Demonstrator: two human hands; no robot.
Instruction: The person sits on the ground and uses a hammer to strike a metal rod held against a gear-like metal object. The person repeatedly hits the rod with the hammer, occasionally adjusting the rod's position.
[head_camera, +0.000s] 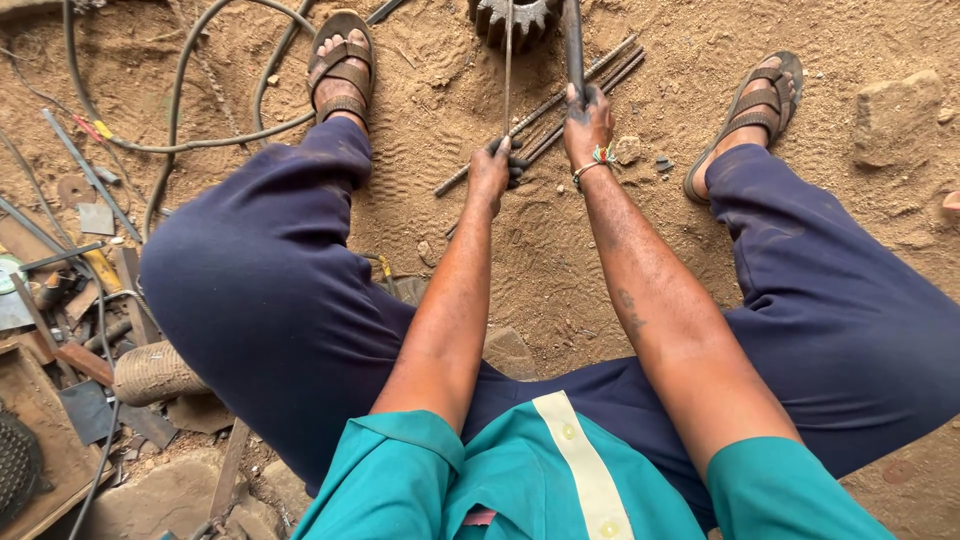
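I sit on sandy ground with legs spread, in dark blue trousers and sandals. My left hand (492, 166) is closed around a thin steel rod (508, 60) that runs up toward a toothed metal gear (512, 20) at the top edge. My right hand (587, 122), with a beaded band at the wrist, grips a thicker dark bar (573, 40) standing next to the thin rod. Under both hands several ribbed steel rods (560, 105) lie diagonally on the sand.
Cables (180, 90) loop over the ground at upper left. Scrap metal pieces, flat offcuts and tools (70, 300) pile up at the left edge. A stone block (895, 115) lies at the upper right, a flat stone (510, 350) between my legs.
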